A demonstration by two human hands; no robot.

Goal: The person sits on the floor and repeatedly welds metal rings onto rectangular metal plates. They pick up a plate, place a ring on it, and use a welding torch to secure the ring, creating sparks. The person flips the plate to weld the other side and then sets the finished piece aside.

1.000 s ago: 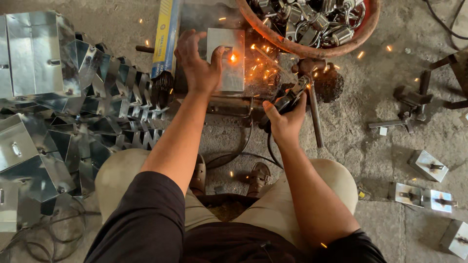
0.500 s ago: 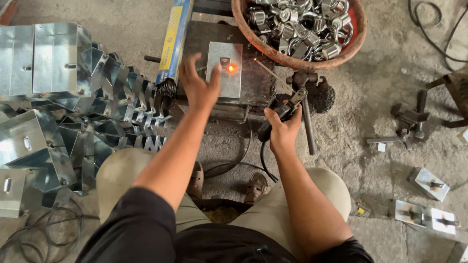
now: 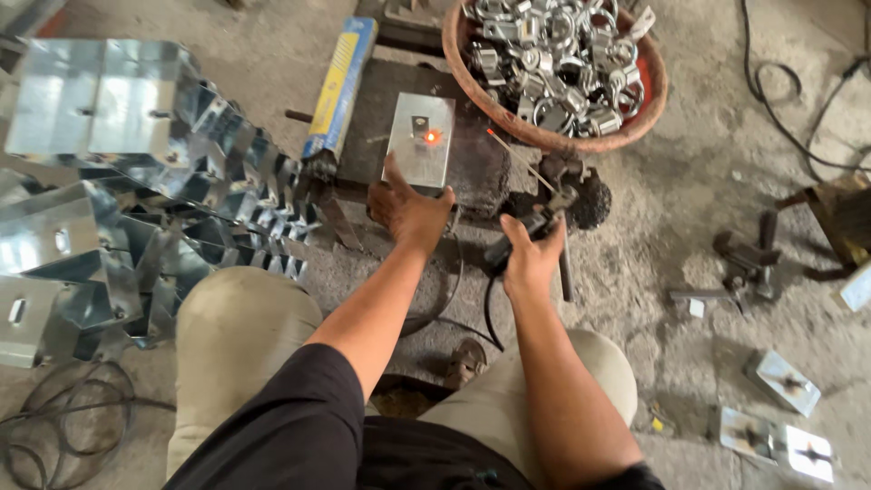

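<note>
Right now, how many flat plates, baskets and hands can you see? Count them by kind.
Hands: 2, left hand and right hand
Basket: 1
Flat plates: 3, glowing plate, two floor plates
Total: 6

1 head view, looking steeply down, near the hands

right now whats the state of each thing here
left hand: resting on the near edge of the metal plate
metal plate: flat on the dark block, one spot glowing orange
right hand: gripping the electrode holder
electrode holder: rod tip off the plate
basin: full of metal clamps
</note>
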